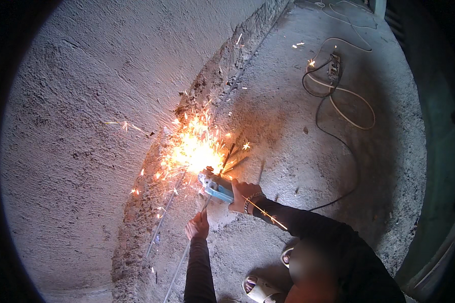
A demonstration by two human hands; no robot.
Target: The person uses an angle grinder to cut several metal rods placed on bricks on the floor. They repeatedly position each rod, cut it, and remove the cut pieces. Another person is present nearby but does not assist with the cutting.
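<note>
A blue angle grinder [219, 189] is near the wall [101, 91], the right hand [243, 196] wrapped around its body. The left hand [197, 226] is closed around a thin rod [178, 270]; sparks [194, 146] obscure whether it touches the grinder. Beyond, a power strip [333, 68] lies on the floor [283, 151].

Harsh glare near the middle of your view, cool dim light around it
Your brightest light is the sparks [194, 146], burnt out to white at the core and casting orange onto the nearby floor [283, 151]; the grinder [220, 190] sits at the glare's edge. You get soft grey light on the rough wall [96, 76], a broad shadow [376, 166] down the right, black corners, bowed edges and 1 blurred patch [311, 262] beside your sandals [262, 292].
</note>
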